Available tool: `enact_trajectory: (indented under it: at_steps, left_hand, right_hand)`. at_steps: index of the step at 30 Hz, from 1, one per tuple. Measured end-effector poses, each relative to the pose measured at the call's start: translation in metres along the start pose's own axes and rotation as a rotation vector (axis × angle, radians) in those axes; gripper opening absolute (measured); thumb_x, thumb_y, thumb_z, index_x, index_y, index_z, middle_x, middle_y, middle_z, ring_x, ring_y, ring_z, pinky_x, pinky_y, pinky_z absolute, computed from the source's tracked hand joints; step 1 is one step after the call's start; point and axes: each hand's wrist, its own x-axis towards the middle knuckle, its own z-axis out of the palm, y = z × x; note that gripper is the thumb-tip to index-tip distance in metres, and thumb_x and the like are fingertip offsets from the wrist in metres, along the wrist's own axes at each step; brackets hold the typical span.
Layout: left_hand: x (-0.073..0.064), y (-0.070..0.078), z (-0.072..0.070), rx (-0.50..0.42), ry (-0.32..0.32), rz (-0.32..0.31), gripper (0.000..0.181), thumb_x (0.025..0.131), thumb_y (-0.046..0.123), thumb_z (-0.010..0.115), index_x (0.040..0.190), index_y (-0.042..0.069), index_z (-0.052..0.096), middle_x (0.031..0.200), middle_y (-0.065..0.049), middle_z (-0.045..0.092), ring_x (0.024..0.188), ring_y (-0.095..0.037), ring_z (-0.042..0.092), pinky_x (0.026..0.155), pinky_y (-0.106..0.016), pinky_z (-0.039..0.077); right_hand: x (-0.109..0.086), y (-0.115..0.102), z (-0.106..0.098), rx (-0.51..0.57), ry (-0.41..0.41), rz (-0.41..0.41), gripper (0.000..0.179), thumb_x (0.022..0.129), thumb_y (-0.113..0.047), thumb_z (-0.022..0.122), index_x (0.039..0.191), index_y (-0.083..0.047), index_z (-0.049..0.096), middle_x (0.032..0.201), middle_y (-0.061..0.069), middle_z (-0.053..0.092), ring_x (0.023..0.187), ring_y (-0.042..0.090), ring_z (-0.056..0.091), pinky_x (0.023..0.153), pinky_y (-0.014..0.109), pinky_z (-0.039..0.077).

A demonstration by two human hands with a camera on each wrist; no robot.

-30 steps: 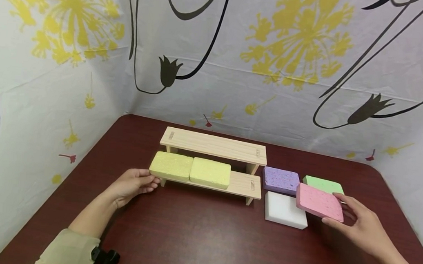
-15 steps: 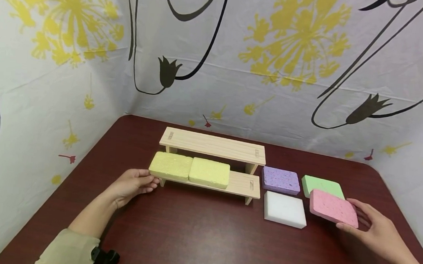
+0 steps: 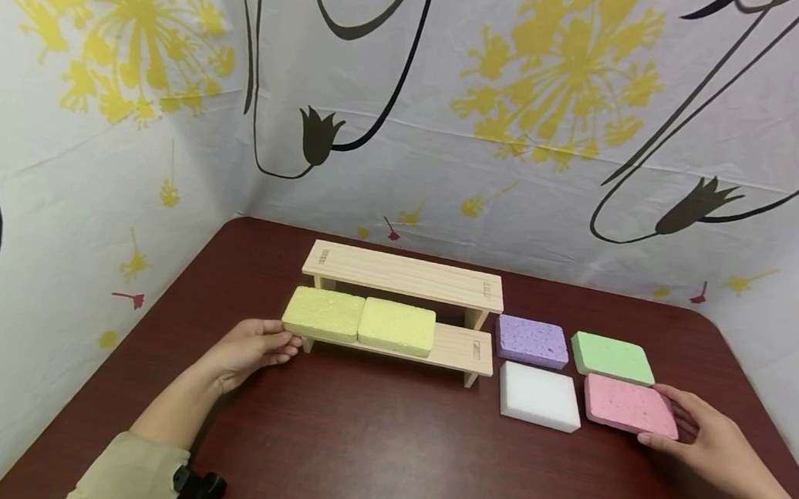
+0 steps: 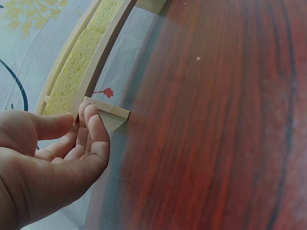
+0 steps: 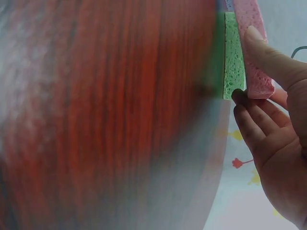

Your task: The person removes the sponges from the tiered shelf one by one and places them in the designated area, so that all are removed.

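At the right of the head view, my right hand (image 3: 722, 450) holds a pink sponge (image 3: 628, 405) by its right end, thumb on the near edge and fingers behind. The sponge lies flat at table height, in front of a green sponge (image 3: 612, 357) and beside a white sponge (image 3: 540, 397). My left hand (image 3: 249, 351) pinches the left end of the lower step of a wooden shelf (image 3: 451, 346); the left wrist view shows thumb and fingertips at the board's corner, by a leg (image 4: 108, 108). Two yellow sponges (image 3: 324, 314) sit side by side on that step.
Behind the lower step stands the upper wooden step (image 3: 405, 273), with nothing on it. A purple sponge (image 3: 531, 341) lies right of the shelf, behind the white one. The dark red table (image 3: 385, 449) meets a patterned cloth (image 3: 404, 180) at the back and sides.
My right hand has carried the pink sponge rightward and down, from overlapping the white sponge to beside it. The left hand and shelf have stayed put.
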Motion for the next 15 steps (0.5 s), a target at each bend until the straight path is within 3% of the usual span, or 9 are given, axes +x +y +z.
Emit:
enact_trajectory:
  at_steps: [2,4,8,11,15]
  left_hand:
    - [0.000,0.000,0.000,0.002,-0.001,0.000,0.032,0.106,0.003,0.048,0.128,-0.020,0.049,0.106,-0.012,0.068,0.092,-0.013,0.067,0.083,-0.025,0.057]
    - [0.000,0.000,0.000,0.003,0.000,-0.001,0.032,0.106,0.003,0.048,0.128,-0.020,0.049,0.107,-0.012,0.068,0.093,-0.013,0.067,0.083,-0.025,0.057]
    - [0.000,-0.001,0.000,0.003,0.002,-0.004,0.033,0.106,0.004,0.048,0.130,-0.020,0.048,0.108,-0.013,0.067,0.093,-0.013,0.066,0.082,-0.024,0.057]
    - [0.001,-0.001,0.000,0.003,0.004,-0.006,0.034,0.106,0.004,0.048,0.132,-0.020,0.047,0.109,-0.013,0.067,0.093,-0.013,0.066,0.082,-0.024,0.057]
    - [0.001,-0.001,0.000,0.001,0.005,-0.006,0.035,0.106,0.003,0.047,0.133,-0.020,0.046,0.108,-0.013,0.067,0.093,-0.013,0.066,0.082,-0.024,0.057]
  right_hand:
    - [0.000,0.003,0.001,0.001,-0.001,-0.011,0.081,0.064,-0.010,0.096,0.131,0.010,0.055,0.119,-0.031,0.049,0.099,-0.022,0.048,0.073,0.000,0.044]
    - [0.000,0.005,0.002,0.008,-0.001,-0.030,0.081,0.063,-0.010,0.096,0.130,0.010,0.056,0.118,-0.041,0.040,0.099,-0.022,0.048,0.074,-0.001,0.043]
    - [0.000,0.010,0.005,-0.015,0.005,-0.070,0.081,0.062,-0.011,0.096,0.130,0.009,0.057,0.121,-0.043,0.037,0.102,-0.024,0.044,0.080,-0.003,0.037]
    - [-0.001,0.013,0.006,-0.060,0.000,-0.085,0.083,0.063,-0.015,0.096,0.132,0.007,0.057,0.126,-0.034,0.043,0.106,-0.026,0.038,0.084,-0.004,0.028]
    - [0.001,0.011,0.006,-0.103,-0.008,-0.067,0.085,0.065,-0.019,0.096,0.135,0.006,0.055,0.128,0.006,0.063,0.109,-0.029,0.033,0.084,-0.005,0.022]
